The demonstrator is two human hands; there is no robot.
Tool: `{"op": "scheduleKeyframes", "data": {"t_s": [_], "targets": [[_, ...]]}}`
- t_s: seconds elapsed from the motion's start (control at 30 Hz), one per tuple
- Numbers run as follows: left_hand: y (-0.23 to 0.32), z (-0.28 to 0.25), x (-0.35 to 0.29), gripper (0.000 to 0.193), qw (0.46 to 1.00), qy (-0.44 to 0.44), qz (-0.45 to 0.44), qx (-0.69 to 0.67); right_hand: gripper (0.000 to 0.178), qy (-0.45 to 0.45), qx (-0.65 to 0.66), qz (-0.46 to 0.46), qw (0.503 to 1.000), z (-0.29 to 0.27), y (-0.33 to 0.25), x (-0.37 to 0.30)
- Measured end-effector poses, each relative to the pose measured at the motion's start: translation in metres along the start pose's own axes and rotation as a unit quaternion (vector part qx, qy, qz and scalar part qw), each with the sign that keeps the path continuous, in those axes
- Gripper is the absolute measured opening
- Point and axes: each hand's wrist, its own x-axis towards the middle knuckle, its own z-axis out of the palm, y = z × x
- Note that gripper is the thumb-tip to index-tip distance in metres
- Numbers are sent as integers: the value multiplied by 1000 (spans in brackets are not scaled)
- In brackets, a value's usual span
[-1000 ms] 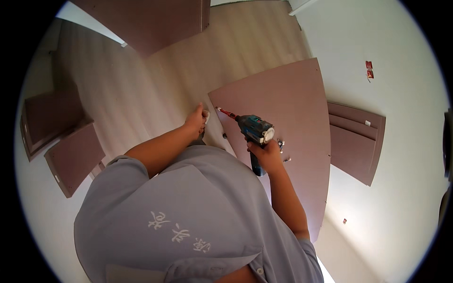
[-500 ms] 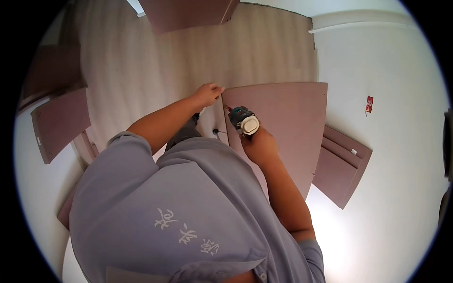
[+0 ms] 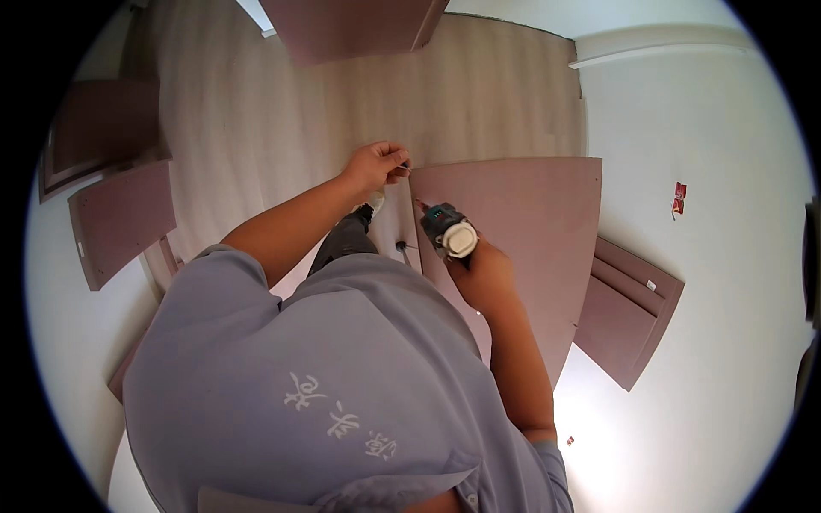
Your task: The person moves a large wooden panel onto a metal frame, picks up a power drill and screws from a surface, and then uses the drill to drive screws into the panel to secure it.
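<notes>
A large pinkish-brown board with a slanting near side lies in front of me, slightly to the right. My right hand is wrapped round the handle of a cordless drill, dark with teal parts and a pale round rear end. Its tip points toward the board's left edge; whether it touches cannot be told. By the board's far left corner, my left hand has thumb and fingers pinched together. A small thin thing shows at the fingertips, too small to name. A dark round knob-like piece sits beside the board's left edge.
Another pinkish board stands at the far side of the wood-look floor. More boards lie at the left, and a grooved panel is at the right. A red wrapper lies on the white surface.
The view has shifted slightly, so the boards appear a little farther right. My left fingers are drawn in more and show a small thing at their tips. The drill stays near the board's edge.
</notes>
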Motion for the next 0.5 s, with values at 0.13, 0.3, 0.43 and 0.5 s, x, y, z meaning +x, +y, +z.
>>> {"op": "scheduleKeyframes", "data": {"t_s": [0.13,0.3,0.43,0.5], "targets": [[-15,3,11,22,998,-42,-24,-32,34,22,168,108,980,6,22,-25],[-26,29,12,16,990,-91,-69,-83,27,102,404,125,901,30,41,-49],[-40,42,27,17,973,-181,-97,-104,41,124,426,138,885,62,56,-54],[-46,53,31,18,962,-213,-127,-116,41,146,454,133,869,74,60,-55]]}}
